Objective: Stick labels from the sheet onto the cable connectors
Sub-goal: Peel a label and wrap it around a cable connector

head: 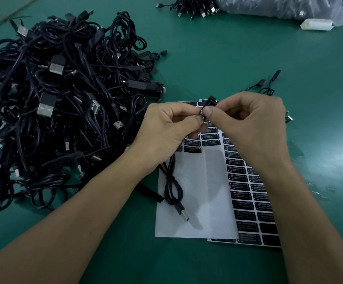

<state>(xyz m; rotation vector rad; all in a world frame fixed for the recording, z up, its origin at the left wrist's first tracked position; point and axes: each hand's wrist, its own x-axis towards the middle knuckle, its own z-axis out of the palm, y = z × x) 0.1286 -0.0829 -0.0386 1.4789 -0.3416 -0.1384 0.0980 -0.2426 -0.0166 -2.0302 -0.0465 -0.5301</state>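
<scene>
You have two hands in view, left hand (166, 128) and right hand (248, 119), together pinching one connector (210, 99), with one cable (173, 193) hanging below. Two sheets overlap: upper sheet (203, 181) and lower sheet (248, 241), with labels (238, 170) too many to count. Two cable heaps: near pile (64, 99) and far pile (195, 5). One loose cable (269, 87), one bag (279, 5), one white block (317, 24).

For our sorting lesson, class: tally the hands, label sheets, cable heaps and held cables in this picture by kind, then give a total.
Hands: 2, left hand, right hand
Label sheets: 2, upper sheet, lower sheet
Heaps of black cables: 2, near heap, far heap
USB cable held in both hands: 1
Total: 7
</scene>
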